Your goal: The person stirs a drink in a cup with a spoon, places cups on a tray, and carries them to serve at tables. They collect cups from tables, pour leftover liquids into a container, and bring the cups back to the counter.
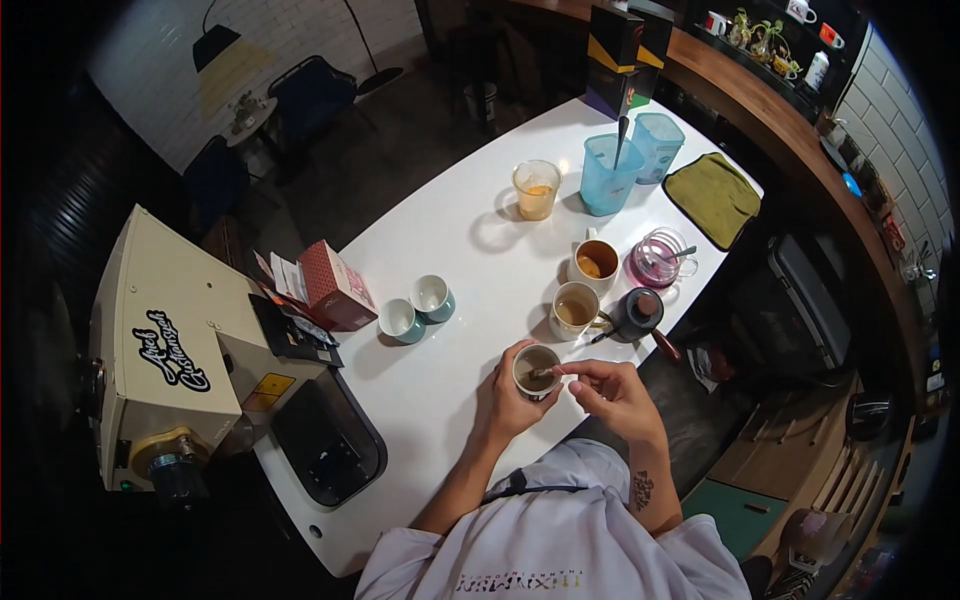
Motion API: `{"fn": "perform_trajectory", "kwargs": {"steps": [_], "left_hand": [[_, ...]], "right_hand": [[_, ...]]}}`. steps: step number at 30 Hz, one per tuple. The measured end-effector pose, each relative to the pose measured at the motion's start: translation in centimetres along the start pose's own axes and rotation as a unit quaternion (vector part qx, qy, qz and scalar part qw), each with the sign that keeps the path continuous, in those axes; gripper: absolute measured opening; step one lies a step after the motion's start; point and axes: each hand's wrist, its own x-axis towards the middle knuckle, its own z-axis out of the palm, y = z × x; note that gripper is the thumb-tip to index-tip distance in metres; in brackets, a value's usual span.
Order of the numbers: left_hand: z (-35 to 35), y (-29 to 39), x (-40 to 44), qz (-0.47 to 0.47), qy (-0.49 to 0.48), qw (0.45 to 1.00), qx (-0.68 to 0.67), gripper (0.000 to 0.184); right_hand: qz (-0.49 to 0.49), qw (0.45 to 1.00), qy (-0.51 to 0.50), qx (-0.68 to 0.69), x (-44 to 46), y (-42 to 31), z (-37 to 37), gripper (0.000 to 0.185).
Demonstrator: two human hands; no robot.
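Note:
My left hand (510, 400) is wrapped around a cup (536, 392) near the table's front edge. In my right hand (615, 393), the fingers pinch a small spoon (543, 373) whose end reaches into that cup; its shape is partly hidden by the fingers. Just beyond stands a white mug (576, 310) of pale brown liquid, and behind it another white mug (594, 262) with orange-brown contents. Right of these mugs are a dark pot with a wooden handle (638, 314) and a clear glass vessel of pink liquid (655, 258), with a spoon across it.
Two teal cups (415, 308) stand left on the white table (430, 400), near a red box (338, 290) and a cream machine (170, 340). Farther back are a glass (537, 190), blue containers (608, 178), a green cloth (714, 198) and dark boxes (620, 60).

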Motion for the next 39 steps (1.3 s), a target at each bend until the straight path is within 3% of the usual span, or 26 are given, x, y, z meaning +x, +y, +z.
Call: {"fn": "perform_trajectory", "kwargs": {"steps": [6,8,15,24,33,39], "left_hand": [[0.2,-0.4,0.1,0.008,0.005,1.0,0.005,0.075],[0.0,-0.1,0.0,0.009,0.0,1.0,0.011,0.075],[-0.2,0.0,0.0,0.014,0.0,1.0,-0.001,0.073],[0.0,0.2,0.1,0.031,0.006,0.999,0.037,0.074],[-0.1,0.3,0.1,-0.002,-0.009,1.0,0.025,0.073],[-0.3,0.8,0.1,-0.008,-0.013,1.0,0.005,0.075]], "right_hand": [[0.018,0.999,0.01,-0.039,-0.7,-0.6,-1.3,0.017],[0.032,0.996,-0.047,-0.064,-1.0,-0.9,-1.3,0.015],[0.029,0.996,-0.07,-0.037,-1.2,-1.5,-1.2,0.014],[0.011,0.996,0.013,-0.083,-2.3,-1.7,-3.8,0.015],[0.037,0.997,0.067,0.031,-2.1,-2.6,-4.2,0.017],[-0.039,0.995,0.044,0.081,-0.7,-3.6,-3.1,0.022]]}}
